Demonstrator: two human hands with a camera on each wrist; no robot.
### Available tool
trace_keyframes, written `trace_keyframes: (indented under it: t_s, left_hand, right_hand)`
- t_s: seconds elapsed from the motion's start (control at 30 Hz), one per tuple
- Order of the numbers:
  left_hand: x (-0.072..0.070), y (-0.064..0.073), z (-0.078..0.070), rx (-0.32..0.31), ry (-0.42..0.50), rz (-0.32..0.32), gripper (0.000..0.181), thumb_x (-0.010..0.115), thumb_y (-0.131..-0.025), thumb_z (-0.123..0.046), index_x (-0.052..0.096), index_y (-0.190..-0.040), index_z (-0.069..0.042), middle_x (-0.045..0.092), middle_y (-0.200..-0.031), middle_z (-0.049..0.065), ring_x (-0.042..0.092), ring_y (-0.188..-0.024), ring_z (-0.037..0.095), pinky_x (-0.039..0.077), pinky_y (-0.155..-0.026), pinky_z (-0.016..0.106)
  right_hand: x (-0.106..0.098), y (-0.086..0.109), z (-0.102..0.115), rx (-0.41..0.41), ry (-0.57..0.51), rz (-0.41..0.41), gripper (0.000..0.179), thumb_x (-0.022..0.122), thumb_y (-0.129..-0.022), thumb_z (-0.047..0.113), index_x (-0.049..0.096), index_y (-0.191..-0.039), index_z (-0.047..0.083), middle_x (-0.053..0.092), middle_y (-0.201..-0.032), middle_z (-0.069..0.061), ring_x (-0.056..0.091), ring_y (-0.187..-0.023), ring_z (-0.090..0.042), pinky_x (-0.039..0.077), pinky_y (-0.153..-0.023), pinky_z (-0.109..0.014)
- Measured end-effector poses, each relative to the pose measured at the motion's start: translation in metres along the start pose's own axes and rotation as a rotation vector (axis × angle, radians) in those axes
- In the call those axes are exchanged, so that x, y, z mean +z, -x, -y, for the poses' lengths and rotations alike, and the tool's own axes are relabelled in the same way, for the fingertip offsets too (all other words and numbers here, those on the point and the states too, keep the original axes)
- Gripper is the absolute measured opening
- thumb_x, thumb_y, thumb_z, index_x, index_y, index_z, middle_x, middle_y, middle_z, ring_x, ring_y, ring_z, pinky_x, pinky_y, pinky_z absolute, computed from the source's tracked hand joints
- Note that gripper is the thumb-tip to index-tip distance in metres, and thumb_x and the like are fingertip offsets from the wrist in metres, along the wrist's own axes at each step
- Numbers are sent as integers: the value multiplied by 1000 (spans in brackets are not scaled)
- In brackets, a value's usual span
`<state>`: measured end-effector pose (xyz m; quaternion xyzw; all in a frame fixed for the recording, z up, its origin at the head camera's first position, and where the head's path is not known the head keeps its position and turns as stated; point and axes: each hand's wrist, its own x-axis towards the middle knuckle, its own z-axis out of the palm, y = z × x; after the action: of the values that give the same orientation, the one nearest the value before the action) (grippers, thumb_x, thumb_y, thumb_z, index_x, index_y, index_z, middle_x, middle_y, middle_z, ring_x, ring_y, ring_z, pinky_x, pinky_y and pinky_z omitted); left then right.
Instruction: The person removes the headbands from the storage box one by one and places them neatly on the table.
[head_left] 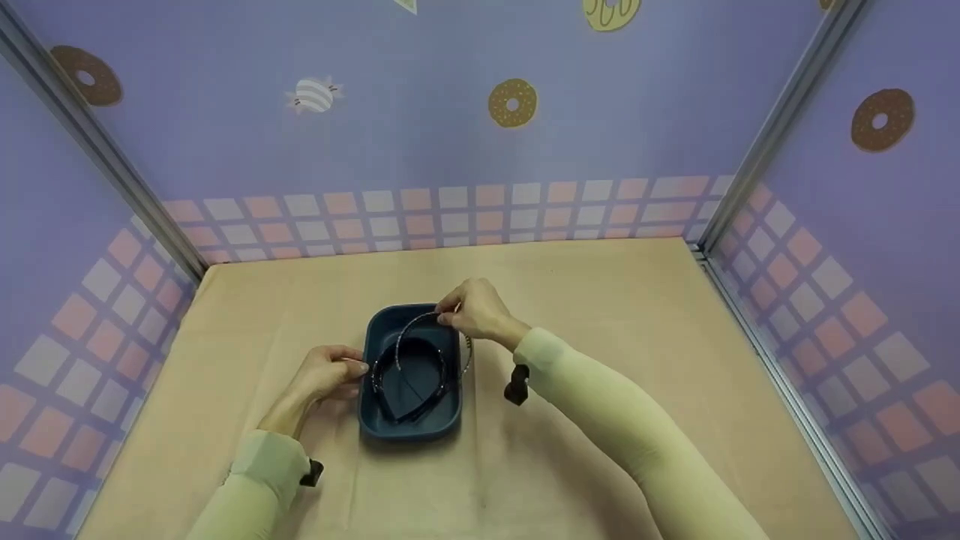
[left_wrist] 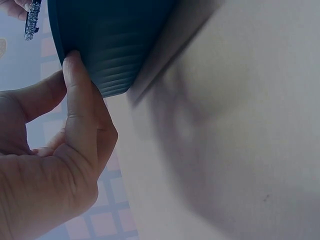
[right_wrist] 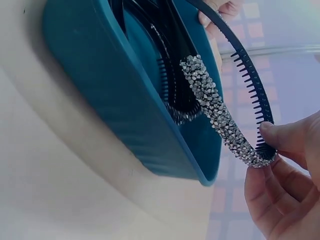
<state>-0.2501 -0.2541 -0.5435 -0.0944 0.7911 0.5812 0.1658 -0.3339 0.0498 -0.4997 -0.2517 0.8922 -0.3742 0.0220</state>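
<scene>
On a counter [head_left: 600, 300] spread with tan cloth, enclosed by purple printed walls [head_left: 420, 150] and metal posts [head_left: 780, 112], a blue bin [head_left: 409, 434] is set, rim pinched by left hand [head_left: 322, 375]. Glittery headband [right_wrist: 215, 110] held over bin in right hand's [head_left: 480, 309] grip; dark headbands [head_left: 412, 343] contained inside.

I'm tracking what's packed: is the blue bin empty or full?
Partly filled: dark headbands lie inside the bin, with bare floor showing beside them in the head view.
</scene>
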Motion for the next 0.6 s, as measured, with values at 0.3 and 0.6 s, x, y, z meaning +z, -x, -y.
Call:
trace_keyframes:
  t_s: [0.3,0.6]
  left_hand:
    - [-1,0,0,-7,-7,1,42,72,-103,-6,65,-141,10,81,-107,6,78,-87,12,70,-78,35]
    - [-1,-3,2,3,-3,4,42,71,-104,-6,63,-141,12,80,-107,6,78,-86,11,69,-75,33]
  right_hand:
    - [-16,2,-15,57,-19,11,12,83,-100,14,91,-108,10,87,-118,-9,80,-103,-26,64,-86,-38]
    - [-30,6,-30,91,-20,26,13,82,-101,12,90,-110,7,86,-121,-11,81,-118,-31,66,-104,-49]
